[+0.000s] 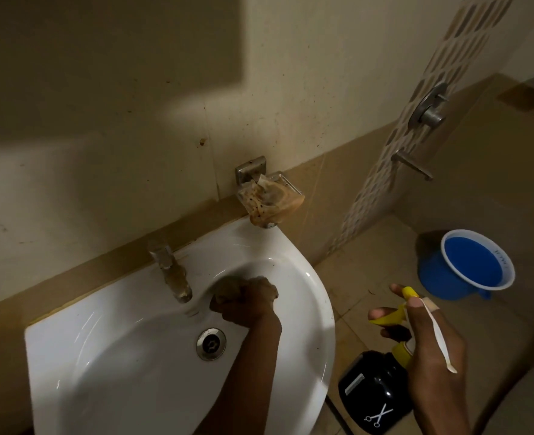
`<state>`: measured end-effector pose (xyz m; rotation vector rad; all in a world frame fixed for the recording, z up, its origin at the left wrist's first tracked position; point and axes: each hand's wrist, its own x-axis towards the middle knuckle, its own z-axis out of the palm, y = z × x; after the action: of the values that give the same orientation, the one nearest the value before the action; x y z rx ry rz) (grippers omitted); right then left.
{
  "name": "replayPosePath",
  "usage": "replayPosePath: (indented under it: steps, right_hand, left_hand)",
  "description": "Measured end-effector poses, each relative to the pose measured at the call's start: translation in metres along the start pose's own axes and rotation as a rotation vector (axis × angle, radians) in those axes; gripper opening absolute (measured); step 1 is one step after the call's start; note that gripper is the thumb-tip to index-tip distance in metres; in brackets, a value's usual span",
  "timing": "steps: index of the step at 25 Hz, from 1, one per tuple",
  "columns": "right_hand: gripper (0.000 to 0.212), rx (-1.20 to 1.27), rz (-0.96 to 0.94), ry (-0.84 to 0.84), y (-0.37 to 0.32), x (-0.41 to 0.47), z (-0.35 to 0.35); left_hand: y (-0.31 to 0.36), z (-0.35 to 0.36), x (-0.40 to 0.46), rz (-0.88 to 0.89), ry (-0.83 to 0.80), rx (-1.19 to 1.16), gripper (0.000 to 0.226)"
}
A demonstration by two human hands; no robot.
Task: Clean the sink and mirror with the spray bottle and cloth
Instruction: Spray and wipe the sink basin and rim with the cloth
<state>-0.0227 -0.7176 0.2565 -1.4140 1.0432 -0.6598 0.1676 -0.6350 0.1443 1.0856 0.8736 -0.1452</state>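
The cloth, a dull brownish wad, sits bunched inside the left hand, whose fingers curl tight around it and press it against the back wall of the white sink, just at 3 o'clock of the tap's spout. The drain lies at 7 o'clock of that fist, near it but apart. At 3 o'clock of the sink, out over the floor, the right hand grips the spray bottle by its neck, fingers wrapped round the yellow trigger; the black body hangs below the hand, with a white scissors mark on it. A plaster strip runs along one finger of that hand. At 1 o'clock of the bottle a blue mug stands on the floor tiles. On the wall at 12 o'clock of the basin a metal soap dish holds a stained brown lump. Two metal shower fittings sit on the patterned tile strip at 2 o'clock.
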Motion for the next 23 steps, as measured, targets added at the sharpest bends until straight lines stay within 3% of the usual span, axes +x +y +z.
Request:
replayPosePath:
  steps: [1,3,6,8,14,17,23]
  right_hand:
    - [0.044,0.010,0.023,-0.002,0.000,0.002,-0.002]
    - [0.049,0.016,0.040,-0.012,0.003,0.006,-0.006]
    - [0.067,-0.007,0.011,-0.020,0.008,0.008,-0.013]
    - [0.077,-0.025,-0.017,-0.002,0.008,0.006,-0.014]
    - [0.065,-0.048,-0.056,0.000,0.008,0.001,-0.011]
    - [0.046,-0.077,-0.135,0.044,0.007,0.000,-0.014]
    - [0.028,-0.072,-0.191,0.080,0.004,-0.004,-0.028]
  left_hand:
    - [-0.009,0.006,0.008,0.032,0.029,0.125,0.031]
    - [-0.022,0.013,0.005,0.053,-0.065,0.314,0.029]
    - [-0.028,0.020,-0.015,0.178,-0.170,0.322,0.047]
    - [-0.031,0.021,-0.018,0.265,-0.208,0.418,0.041]
    - [-0.028,0.011,-0.033,0.318,-0.604,0.621,0.047]
    - [-0.028,0.004,-0.043,0.402,-0.821,0.825,0.053]
    - [-0.031,-0.021,-0.066,0.457,-1.098,1.147,0.056]
